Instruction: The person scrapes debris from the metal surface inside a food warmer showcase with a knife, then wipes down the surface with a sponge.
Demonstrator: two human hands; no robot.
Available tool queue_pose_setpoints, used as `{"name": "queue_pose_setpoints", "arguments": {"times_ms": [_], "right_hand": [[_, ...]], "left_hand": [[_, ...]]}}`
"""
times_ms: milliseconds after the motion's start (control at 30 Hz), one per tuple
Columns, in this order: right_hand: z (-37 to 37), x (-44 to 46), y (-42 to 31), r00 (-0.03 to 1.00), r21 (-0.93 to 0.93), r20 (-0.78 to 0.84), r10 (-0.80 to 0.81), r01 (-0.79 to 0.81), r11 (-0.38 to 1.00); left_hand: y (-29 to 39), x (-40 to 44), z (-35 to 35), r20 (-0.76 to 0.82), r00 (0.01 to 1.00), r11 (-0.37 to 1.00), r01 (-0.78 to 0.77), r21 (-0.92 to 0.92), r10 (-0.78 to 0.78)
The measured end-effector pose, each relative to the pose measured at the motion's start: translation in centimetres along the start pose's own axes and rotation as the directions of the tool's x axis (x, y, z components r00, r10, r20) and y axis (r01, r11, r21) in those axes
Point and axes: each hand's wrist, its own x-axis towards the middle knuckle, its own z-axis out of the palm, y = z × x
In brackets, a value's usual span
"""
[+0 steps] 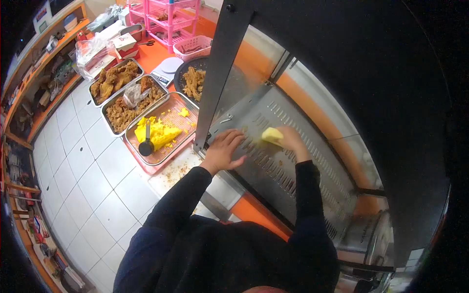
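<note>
Wiping seems the step in hand: the right hand (291, 141) grips a yellow sponge (271, 135) over the slotted panel (266, 161), two o'clock from the spread, empty left hand (223, 150). Another stroke would call for steady pressure; room opens toward four, a black post (223, 63) edging ten to twelve.

The white floor (117, 161) is bright, but the sleeves (171, 205) are very dark. The shelves (36, 73) bend near the round edge, and the corners are black. The right hand (291, 141) looks blurry.
</note>
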Motion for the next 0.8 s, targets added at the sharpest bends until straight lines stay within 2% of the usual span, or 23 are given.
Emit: {"name": "queue_pose_setpoints", "arguments": {"times_ms": [67,133,167,267,300,400,467,533,567,667,700,800], "right_hand": [[-0.5,0.0,0.3,0.975,0.016,-0.189,0.112,-0.112,0.994],[-0.7,1.7,1.5,0.892,0.022,-0.399,0.213,-0.222,0.975],[0.2,2.8,2.3,0.866,-0.036,-0.448,0.224,-0.267,0.963],[4.7,3.6,4.0,0.890,0.001,-0.417,0.186,-0.205,0.979],[4.5,2.9,3.6,0.920,0.056,-0.335,0.203,-0.195,0.979],[2.7,0.2,1.4,0.986,0.319,-0.130,0.100,-0.054,0.946],[2.1,0.5,1.2,0.927,0.305,-0.311,0.210,-0.112,0.946],[1.2,1.8,1.4,0.792,0.311,-0.509,0.336,-0.194,0.930],[1.2,2.2,1.8,0.756,0.252,-0.591,0.283,-0.160,0.954],[5.4,3.4,3.1,0.845,0.110,-0.489,0.215,-0.185,0.977],[4.0,2.2,0.1,0.860,0.254,-0.431,0.273,-0.175,0.951],[2.3,0.0,-0.7,0.990,0.307,-0.124,0.065,-0.024,0.952]], "left_hand": [[0.1,-0.1,-0.1,0.002,1.000,1.000,0.011,0.005,-0.011],[0.2,0.0,-0.1,-0.007,1.000,1.000,0.006,0.004,-0.006],[0.2,-0.1,-0.1,-0.019,1.000,1.000,-0.001,-0.001,0.001],[0.0,0.0,0.0,-0.019,1.000,1.000,-0.009,-0.015,0.009],[0.0,0.0,0.0,-0.013,1.000,1.000,-0.007,-0.021,0.006],[0.1,-0.1,0.0,-0.012,1.000,1.000,-0.014,-0.005,0.014],[0.2,0.0,0.0,-0.018,1.000,1.000,-0.024,0.002,0.024],[0.2,0.1,-0.2,-0.024,0.999,1.000,-0.024,-0.005,0.024],[0.2,0.0,-0.1,-0.029,0.999,1.000,-0.024,-0.008,0.024],[-0.1,0.0,0.2,-0.036,0.999,0.999,-0.034,-0.009,0.034],[-0.2,-0.1,0.3,-0.034,0.999,0.999,-0.034,-0.003,0.034],[-0.2,-0.2,0.1,-0.057,0.998,1.000,-0.017,-0.010,0.016]]}}
